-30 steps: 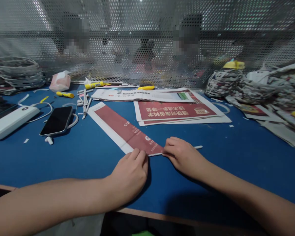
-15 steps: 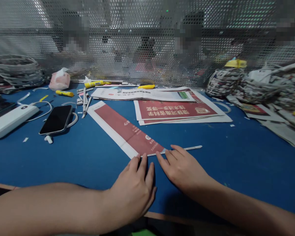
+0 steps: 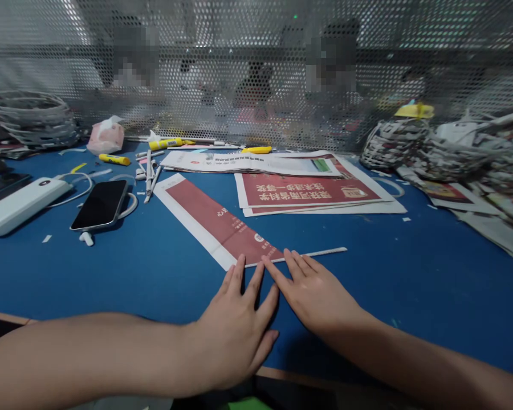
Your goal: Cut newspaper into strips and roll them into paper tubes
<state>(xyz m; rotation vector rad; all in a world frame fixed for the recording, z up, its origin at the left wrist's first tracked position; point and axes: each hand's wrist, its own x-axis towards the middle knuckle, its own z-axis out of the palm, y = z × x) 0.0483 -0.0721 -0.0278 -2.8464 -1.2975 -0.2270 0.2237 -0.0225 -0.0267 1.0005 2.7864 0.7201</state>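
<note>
A red and white newspaper strip [image 3: 216, 219] lies slantwise on the blue tabletop, its near edge rolled into a thin paper tube [image 3: 329, 251] that sticks out to the right. Fingers spread, my left hand [image 3: 239, 324] rests its fingertips on the rolled edge at the strip's near left corner. My right hand [image 3: 318, 293] lies flat beside it, fingers stretched out over the tube and touching the strip's near right end. Neither hand grips anything. The part of the tube under my fingertips is hidden.
Behind the strip lie stacked newspaper sheets [image 3: 294, 191] and a folded newspaper [image 3: 239, 163]. At left are a phone [image 3: 100, 205], a white power bank [image 3: 23, 205] and glue sticks [image 3: 166, 143]. Woven paper baskets [image 3: 29, 117] stand at both sides, before a perforated metal screen [image 3: 248, 74].
Both hands have pushed slightly forward over the rolled edge, and their fingers are straighter and more spread. The rolled edge has moved a little away from me.
</note>
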